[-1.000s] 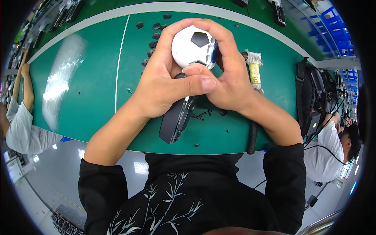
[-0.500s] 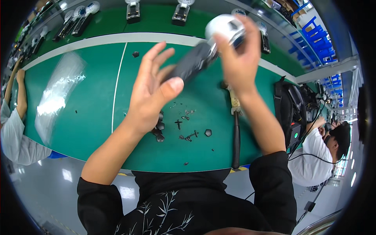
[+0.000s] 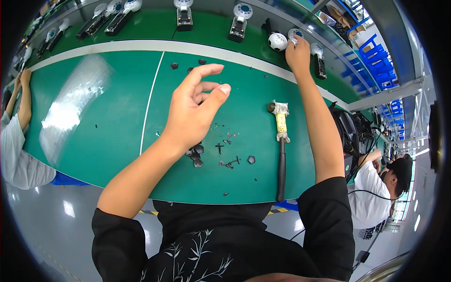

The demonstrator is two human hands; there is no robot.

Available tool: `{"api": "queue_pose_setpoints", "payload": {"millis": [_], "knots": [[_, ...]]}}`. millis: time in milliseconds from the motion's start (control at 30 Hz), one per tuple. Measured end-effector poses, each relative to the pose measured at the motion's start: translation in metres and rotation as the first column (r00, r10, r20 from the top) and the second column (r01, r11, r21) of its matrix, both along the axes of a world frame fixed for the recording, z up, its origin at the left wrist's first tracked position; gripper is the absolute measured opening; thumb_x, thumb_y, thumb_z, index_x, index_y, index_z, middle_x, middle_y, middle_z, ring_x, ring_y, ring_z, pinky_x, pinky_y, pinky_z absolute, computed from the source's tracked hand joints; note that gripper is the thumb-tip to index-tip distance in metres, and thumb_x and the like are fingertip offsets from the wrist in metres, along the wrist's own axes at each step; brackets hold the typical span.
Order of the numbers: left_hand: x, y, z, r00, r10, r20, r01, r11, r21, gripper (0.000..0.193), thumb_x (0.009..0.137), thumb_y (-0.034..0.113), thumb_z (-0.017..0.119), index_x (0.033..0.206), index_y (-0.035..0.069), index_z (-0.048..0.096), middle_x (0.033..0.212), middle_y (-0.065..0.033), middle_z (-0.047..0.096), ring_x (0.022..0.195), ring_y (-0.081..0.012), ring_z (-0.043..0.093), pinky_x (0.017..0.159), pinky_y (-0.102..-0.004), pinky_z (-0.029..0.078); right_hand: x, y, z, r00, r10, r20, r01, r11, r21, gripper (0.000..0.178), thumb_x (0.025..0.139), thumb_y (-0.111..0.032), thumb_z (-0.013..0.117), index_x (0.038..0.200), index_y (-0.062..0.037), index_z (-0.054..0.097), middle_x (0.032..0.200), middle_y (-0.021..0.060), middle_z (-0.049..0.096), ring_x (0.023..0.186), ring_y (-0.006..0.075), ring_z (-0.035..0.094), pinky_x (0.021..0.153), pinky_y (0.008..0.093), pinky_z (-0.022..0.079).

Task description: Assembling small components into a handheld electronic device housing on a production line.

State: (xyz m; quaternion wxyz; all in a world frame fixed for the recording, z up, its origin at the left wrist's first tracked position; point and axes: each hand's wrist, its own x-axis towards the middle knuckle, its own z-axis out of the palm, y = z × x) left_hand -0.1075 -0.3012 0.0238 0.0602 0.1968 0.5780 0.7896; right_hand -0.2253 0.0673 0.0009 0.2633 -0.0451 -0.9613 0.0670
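Head view, looking down: the right hand [image 3: 298,52] is stretched far out to the conveyor belt [image 3: 141,26] beyond the green counter [image 3: 112,117], its fingers resting against the black-and-white ball-headed device [image 3: 277,41] lying there. From this angle I cannot tell whether those fingers are clamped on it or have let go; the hand covers the contact. The device lies in the row of similar devices [image 3: 238,19] spaced along the belt, with one small unit [image 3: 319,63] just beside the wrist.

The left hand [image 3: 195,110] hangs in the air over the counter, fingers apart and curled, holding nothing.

Risks from here: that long reach puts the right wrist just beside the neighbouring unit, so a careless pull back could knock it askew or drag it off its spot. The ball-headed device looks round on top, so I'd judge it could roll if set down unevenly.

Below the left hand lie small black parts [image 3: 196,155] and broken bits [image 3: 230,162], loose on the counter; a sweep of the forearm could scatter them over the edge. The hammer [image 3: 281,150] lies near the front edge, handle toward the person, and a sleeve could catch it.
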Motion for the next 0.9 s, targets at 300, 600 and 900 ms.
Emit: {"api": "queue_pose_setpoints", "payload": {"millis": [300, 600, 900], "knots": [[-0.008, -0.002, -0.005, 0.998, 0.028, 0.051, -0.023, 0.996, -0.086, 0.034, 0.092, 0.009, 0.062, 0.125, 0.001, 0.055, 0.109, -0.0154, 0.06, 0.082, -0.0158, 0.06, 0.071, -0.0256, 0.05, -0.013, 0.037, 0.025, 0.808, -0.464, 0.363, 0.526, 0.846, -0.09, 0.06, 0.079, -0.043, 0.067, 0.11, 0.0079, 0.06, 0.106, 0.0217, 0.067, 0.087, 0.0296, 0.067, 0.062, 0.0342, 0.056], [-0.025, -0.003, -0.002, 0.996, 0.086, 0.036, -0.089, 0.992, 0.095, 0.034, 0.092, 0.011, 0.06, 0.124, 0.0, 0.055, 0.109, -0.02, 0.062, 0.081, -0.0192, 0.066, 0.064, -0.0246, 0.053, 0.043, -0.022, 0.113, 0.872, 0.241, -0.426, -0.389, -0.188, -0.902, 0.049, 0.09, -0.014, 0.061, 0.128, 0.0103, 0.041, 0.124, 0.0294, 0.054, 0.089, 0.0331, 0.067, 0.084, 0.0379, 0.056], [-0.029, -0.01, 0.008, 0.573, -0.737, 0.359, 0.492, 0.659, 0.569, 0.059, 0.094, 0.037, 0.058, 0.134, -0.005, 0.044, 0.122, -0.0273, 0.057, 0.094, -0.0375, 0.066, 0.079, -0.0437, 0.059, 0.119, -0.151, 0.05, 0.89, 0.427, 0.157, -0.272, 0.776, -0.568, 0.024, 0.088, -0.015, 0.066, 0.104, 0.0026, 0.066, 0.093, 0.0074, 0.071, 0.078, 0.0207, 0.065, 0.073, 0.0291, 0.052]]}}
